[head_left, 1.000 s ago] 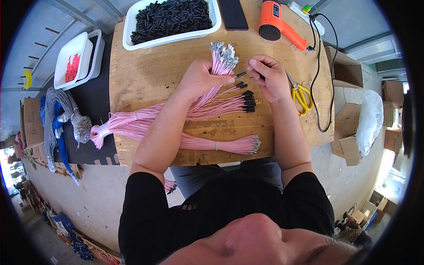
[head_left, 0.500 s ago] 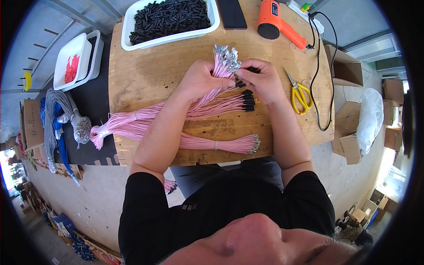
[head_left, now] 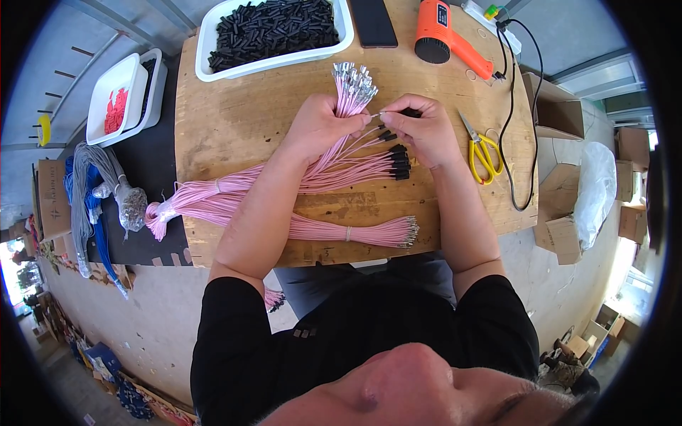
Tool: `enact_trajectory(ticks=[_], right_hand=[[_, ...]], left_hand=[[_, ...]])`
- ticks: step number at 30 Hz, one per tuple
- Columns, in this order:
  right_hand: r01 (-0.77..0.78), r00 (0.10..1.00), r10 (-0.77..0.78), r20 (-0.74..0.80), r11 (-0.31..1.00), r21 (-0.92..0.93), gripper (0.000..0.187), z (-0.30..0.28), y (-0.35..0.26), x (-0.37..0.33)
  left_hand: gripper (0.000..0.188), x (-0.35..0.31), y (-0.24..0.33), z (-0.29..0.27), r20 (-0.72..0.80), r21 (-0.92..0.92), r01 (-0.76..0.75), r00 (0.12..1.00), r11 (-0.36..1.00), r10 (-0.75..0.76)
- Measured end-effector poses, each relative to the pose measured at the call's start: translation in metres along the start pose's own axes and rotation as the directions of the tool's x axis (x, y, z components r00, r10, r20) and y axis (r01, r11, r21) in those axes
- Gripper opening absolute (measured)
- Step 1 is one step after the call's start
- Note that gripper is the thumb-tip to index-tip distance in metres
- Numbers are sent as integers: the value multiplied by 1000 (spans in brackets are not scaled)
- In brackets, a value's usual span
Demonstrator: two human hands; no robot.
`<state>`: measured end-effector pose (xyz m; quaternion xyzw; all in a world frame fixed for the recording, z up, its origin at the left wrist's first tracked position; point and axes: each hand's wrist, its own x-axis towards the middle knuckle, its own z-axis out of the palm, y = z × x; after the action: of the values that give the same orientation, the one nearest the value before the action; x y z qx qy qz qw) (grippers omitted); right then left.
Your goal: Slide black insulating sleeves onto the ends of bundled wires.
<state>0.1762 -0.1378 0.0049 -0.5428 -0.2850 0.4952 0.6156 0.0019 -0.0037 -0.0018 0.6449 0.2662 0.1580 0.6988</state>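
Observation:
My left hand is closed round a bundle of pink wires, whose bare metal terminals fan out above the fist. At its right, my right hand pinches the metal end of a single pink wire drawn away from the bundle. Something black shows in the curl of the right fingers, partly hidden. Below the hands lie pink wires with black sleeves on their ends. Nearer me rests a tied pink wire bundle with bare metal ends.
A white tray of black sleeves stands at the back, beside a dark phone. An orange heat gun, yellow-handled scissors and a black cable lie at right. Grey wires and white trays sit at left.
My left hand and the bundle's metal ends have shifted slightly left and up. One wire's end now stands apart from the bundle, between the right fingertips.

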Motion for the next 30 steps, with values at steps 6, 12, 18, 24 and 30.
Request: enact_trajectory(ticks=[6,12,18,24,30], right_hand=[[-150,989,127,81,852,501,33,-18,1,11],[-153,988,115,100,766,625,33,-27,3,16],[-121,993,96,74,773,623,23,-18,-1,12],[-102,992,124,13,745,659,20,-22,3,14],[-110,992,128,-2,857,503,22,-14,4,11]], left_hand=[[14,-1,2,2,1,-39,8,1000,999,-8],[17,0,0,1,-11,-34,0,1000,999,-1],[20,0,-2,0,-16,-40,-10,1000,999,9],[19,1,-3,0,-3,-61,-10,1000,998,10],[19,1,-3,0,-17,-99,-1,1000,995,-1]])
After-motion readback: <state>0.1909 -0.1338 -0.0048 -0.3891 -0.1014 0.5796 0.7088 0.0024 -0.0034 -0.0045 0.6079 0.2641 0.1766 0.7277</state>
